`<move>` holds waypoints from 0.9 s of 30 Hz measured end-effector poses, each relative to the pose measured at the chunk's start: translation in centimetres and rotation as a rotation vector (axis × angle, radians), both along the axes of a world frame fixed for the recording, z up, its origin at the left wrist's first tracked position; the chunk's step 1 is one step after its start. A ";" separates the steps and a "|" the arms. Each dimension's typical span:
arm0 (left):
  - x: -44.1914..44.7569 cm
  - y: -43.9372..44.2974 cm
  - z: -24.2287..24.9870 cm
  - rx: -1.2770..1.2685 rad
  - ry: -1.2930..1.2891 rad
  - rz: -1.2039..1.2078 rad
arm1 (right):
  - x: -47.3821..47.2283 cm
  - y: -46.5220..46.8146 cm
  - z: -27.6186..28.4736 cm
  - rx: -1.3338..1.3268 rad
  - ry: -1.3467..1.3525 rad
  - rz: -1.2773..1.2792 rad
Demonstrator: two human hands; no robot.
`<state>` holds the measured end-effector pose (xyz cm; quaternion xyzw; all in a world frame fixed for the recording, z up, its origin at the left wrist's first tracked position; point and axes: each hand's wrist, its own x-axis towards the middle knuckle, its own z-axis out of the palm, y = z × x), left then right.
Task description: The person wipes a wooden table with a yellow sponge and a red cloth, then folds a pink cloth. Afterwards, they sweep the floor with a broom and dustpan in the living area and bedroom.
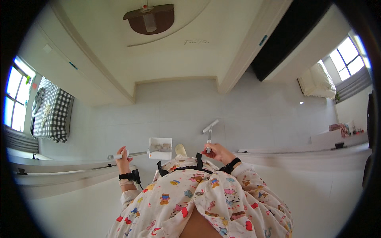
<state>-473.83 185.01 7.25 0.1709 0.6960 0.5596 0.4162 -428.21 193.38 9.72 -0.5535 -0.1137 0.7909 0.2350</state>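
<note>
My left hand (122, 160) is closed around the handle of a white long-handled dustpan (160, 155), whose pan sits low at the left of my feet. Some debris and a row of comb teeth show inside the pan, too small to tell more. In my right hand (218, 151) is the handle of a broom (209, 135) with a narrow white head. That head lies slantwise near the floor, ahead and to the right of the dustpan. A pale slipper (180, 150) shows between the two tools.
Grey floor tiles (184, 101) stretch ahead to a wall with a brown lamp-like fixture (151, 19). Door frames (241, 62) stand on both sides. A bed with a checked cover (56, 116) is at far left; another bed (318, 80) is at far right.
</note>
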 end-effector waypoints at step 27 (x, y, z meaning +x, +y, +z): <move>4.1 2.7 7.2 -0.141 0.114 0.273 | -14.6 30.6 -16.9 -0.469 0.451 -0.177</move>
